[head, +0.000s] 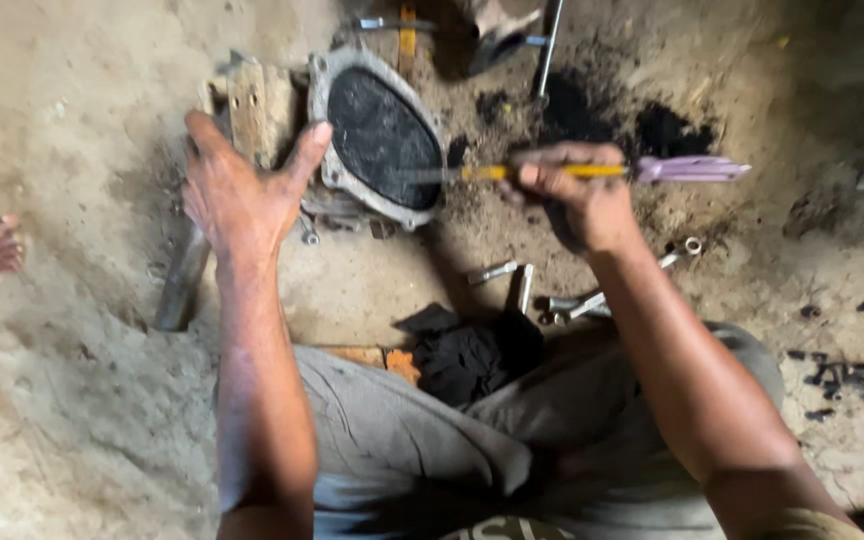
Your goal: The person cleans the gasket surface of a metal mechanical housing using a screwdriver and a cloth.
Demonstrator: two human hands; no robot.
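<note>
On the dirt floor (72, 120), a grey metal cover (377, 135) with a black, greasy oval face lies flat against a wooden block (250, 105). It looks heavy, stiff and slippery; its bare flanged rim seems the surest hold. Left hand (237, 195) rests on its near edge, fingers (307, 150) spread open. Right hand (577, 195) is closed around a yellow-shafted screwdriver (602, 170), tip on the black face. Loose spanners (552, 295) and a black rag (472, 355) lie nearer the knees.

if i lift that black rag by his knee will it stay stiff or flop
The black rag lies crumpled in folds, so it probably flops and drapes. It looks like thin cloth, likely light. Dark, oily-looking patches stain the ground, so it may feel greasy.
</note>
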